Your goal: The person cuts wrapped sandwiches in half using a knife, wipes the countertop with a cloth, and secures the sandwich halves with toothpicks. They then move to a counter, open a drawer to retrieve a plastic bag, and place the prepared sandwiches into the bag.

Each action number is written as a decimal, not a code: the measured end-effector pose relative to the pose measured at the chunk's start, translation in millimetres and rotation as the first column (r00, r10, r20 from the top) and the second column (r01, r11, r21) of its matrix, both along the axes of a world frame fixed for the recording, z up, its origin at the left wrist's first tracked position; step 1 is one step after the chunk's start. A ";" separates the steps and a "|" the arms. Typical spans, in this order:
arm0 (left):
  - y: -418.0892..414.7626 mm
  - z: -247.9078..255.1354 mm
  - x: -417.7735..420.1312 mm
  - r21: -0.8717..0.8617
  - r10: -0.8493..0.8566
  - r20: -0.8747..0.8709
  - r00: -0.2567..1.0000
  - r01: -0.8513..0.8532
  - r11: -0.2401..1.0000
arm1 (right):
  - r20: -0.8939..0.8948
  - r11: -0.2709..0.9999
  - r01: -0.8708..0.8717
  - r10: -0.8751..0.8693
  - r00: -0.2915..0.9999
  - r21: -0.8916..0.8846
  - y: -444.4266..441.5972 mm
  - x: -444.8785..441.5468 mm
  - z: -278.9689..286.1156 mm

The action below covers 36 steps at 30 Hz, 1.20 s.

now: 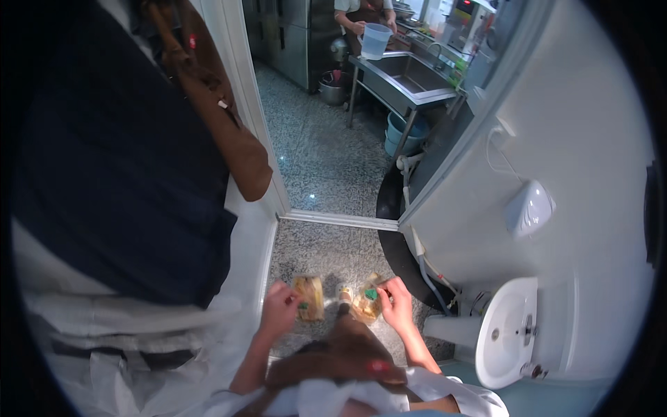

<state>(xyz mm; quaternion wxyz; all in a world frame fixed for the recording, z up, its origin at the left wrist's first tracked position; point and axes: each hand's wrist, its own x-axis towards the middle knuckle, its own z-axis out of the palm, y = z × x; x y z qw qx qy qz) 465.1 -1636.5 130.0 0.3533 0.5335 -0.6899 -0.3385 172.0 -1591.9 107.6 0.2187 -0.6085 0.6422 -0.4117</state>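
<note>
My left hand (280,310) grips the edge of a clear package (311,298) that looks like bread or a sandwich, with a small green sticker on it. A second clear package (366,308) of light brown food, also marked with a green label, hangs from the fingers of my right hand (395,302). Both packages are held apart, in front of my body and above the speckled floor. Between them shows one of my shoes (344,293), below a brown apron (338,359).
Ahead is a doorway with a raised sill (338,220). Beyond it, a person holds a translucent jug (375,41) by a steel sink (411,73), with a blue bucket (404,135) underneath. A white washbasin (503,333) juts out at right; aprons and dark cloth (120,156) hang at left.
</note>
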 end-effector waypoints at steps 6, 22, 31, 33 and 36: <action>-165.1 28.4 -55.7 -0.003 0.081 -0.013 0.997 -0.081 0.997 | -0.080 0.977 -0.174 0.165 0.983 -0.123 -199.6 -56.1 15.2; -615.6 -5.0 -119.2 -0.039 0.314 -0.157 0.936 -0.323 0.945 | -0.051 0.919 -0.367 0.363 0.930 -0.145 -723.6 -59.7 28.8; -811.2 -30.4 -60.6 -0.088 0.685 -0.190 0.703 -0.707 0.702 | -0.099 0.614 -0.774 0.770 0.631 -0.158 -1006.5 58.5 -15.7; -835.9 -16.5 -32.2 -0.034 0.769 -0.173 0.616 -0.784 0.620 | -0.042 0.522 -0.848 0.849 0.527 -0.090 -1057.8 100.6 -10.0; -877.4 -5.8 8.5 -0.026 0.898 -0.148 0.415 -0.909 0.416 | -0.143 0.316 -0.930 0.928 0.344 -0.187 -1132.6 170.6 2.4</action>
